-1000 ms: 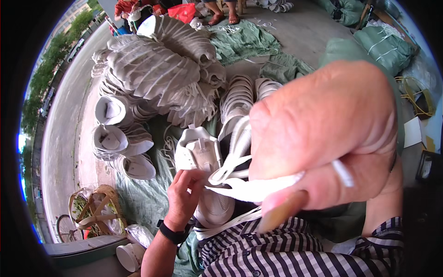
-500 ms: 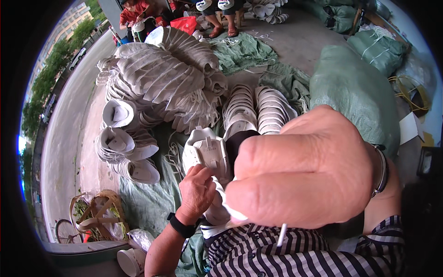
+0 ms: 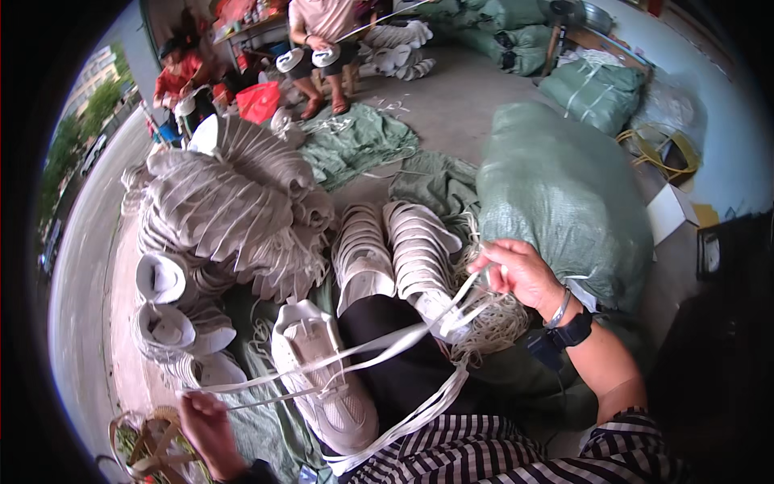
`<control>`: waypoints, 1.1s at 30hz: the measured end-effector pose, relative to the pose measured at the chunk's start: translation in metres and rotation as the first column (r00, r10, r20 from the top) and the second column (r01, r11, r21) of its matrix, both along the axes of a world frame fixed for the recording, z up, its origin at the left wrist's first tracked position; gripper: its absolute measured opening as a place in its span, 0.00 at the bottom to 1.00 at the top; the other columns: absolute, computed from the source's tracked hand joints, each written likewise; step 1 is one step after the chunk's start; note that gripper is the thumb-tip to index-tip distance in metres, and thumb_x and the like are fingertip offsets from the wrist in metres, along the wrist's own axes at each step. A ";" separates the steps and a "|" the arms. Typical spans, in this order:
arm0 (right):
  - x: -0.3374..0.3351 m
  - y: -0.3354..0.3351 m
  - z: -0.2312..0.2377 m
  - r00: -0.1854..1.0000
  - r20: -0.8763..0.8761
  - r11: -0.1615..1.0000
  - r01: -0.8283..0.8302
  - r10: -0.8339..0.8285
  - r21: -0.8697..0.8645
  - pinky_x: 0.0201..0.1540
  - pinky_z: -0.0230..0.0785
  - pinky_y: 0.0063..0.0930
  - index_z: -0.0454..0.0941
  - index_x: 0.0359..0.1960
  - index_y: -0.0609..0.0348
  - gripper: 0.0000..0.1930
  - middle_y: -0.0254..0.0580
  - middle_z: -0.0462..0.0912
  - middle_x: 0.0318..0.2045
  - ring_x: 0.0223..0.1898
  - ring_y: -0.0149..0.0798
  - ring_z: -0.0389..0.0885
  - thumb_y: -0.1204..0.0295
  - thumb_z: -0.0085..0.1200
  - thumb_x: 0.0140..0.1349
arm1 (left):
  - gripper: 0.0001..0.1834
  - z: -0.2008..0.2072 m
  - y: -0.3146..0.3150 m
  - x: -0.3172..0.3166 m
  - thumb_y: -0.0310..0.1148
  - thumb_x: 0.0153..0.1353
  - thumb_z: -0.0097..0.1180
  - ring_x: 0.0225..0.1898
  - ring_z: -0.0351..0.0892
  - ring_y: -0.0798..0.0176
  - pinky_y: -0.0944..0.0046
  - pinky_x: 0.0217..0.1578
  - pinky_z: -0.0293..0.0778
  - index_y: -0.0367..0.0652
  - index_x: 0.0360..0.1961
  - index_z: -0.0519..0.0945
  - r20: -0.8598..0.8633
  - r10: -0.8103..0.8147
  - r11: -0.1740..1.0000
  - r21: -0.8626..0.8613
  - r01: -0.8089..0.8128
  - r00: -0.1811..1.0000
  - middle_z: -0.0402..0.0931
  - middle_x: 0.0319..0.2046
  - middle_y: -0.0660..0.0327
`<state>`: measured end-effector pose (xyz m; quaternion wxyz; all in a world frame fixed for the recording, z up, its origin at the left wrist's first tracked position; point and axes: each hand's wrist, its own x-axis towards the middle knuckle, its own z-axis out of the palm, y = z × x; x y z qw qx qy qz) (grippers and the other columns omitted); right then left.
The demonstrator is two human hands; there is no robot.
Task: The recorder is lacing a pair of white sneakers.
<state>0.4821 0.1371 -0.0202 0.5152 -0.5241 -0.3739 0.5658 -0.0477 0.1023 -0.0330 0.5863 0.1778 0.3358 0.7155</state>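
A white shoe upper (image 3: pixel 329 395) lies across my lap, toe toward me, with laces threaded at its throat. White shoelaces (image 3: pixel 401 343) run stretched over it between my two hands. Low on the left, my left hand (image 3: pixel 210 429), a little blurred, is closed on lace ends beside the shoe. Raised on the right, my right hand (image 3: pixel 520 276) pinches the laces between thumb and fingers, above a tangled heap of laces (image 3: pixel 493 329). A further bundle of white laces (image 3: pixel 439 399) hangs over my dark-clothed leg.
Nested rows of white uppers (image 3: pixel 363 250) stand ahead, with a large pile (image 3: pixel 222 202) to the left. A bulging green sack (image 3: pixel 564 194) stands at right. Two people sit farther back. A woven basket (image 3: pixel 153 444) is at lower left.
My right hand has moved away from close to the camera, out to the right with the laces. My left hand has left the shoe and moved down left. The view has shifted.
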 end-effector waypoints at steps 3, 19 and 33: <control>0.060 -0.005 -0.083 0.962 -0.271 0.960 -0.113 0.041 -0.255 0.14 0.56 0.12 0.77 0.32 0.58 0.11 0.38 0.80 0.25 0.15 0.21 0.70 0.62 0.52 0.62 | 0.12 -0.016 -0.002 -0.126 0.37 0.69 0.39 0.15 0.53 0.77 0.75 0.13 0.55 0.50 0.26 0.67 0.005 0.256 0.960 -0.118 -0.254 0.967 0.57 0.17 0.72; 0.004 0.031 -0.120 0.815 0.527 0.970 -0.219 0.241 -0.104 0.19 0.66 0.21 0.74 0.47 0.59 0.17 0.41 0.79 0.26 0.19 0.29 0.74 0.80 0.46 0.55 | 0.08 -0.044 -0.119 -0.266 0.37 0.62 0.42 0.15 0.55 0.80 0.77 0.14 0.53 0.50 0.26 0.70 -0.826 0.351 0.612 -0.155 -0.776 0.442 0.59 0.18 0.74; -0.192 -0.008 -0.043 0.562 0.736 0.716 -0.681 0.378 0.153 0.27 0.73 0.31 0.77 0.30 0.60 0.05 0.44 0.81 0.20 0.23 0.43 0.81 0.73 0.54 0.55 | 0.13 -0.021 -0.025 0.111 0.34 0.68 0.43 0.20 0.64 0.74 0.71 0.22 0.63 0.38 0.28 0.71 -0.876 -0.193 0.981 -0.159 0.112 0.443 0.67 0.19 0.66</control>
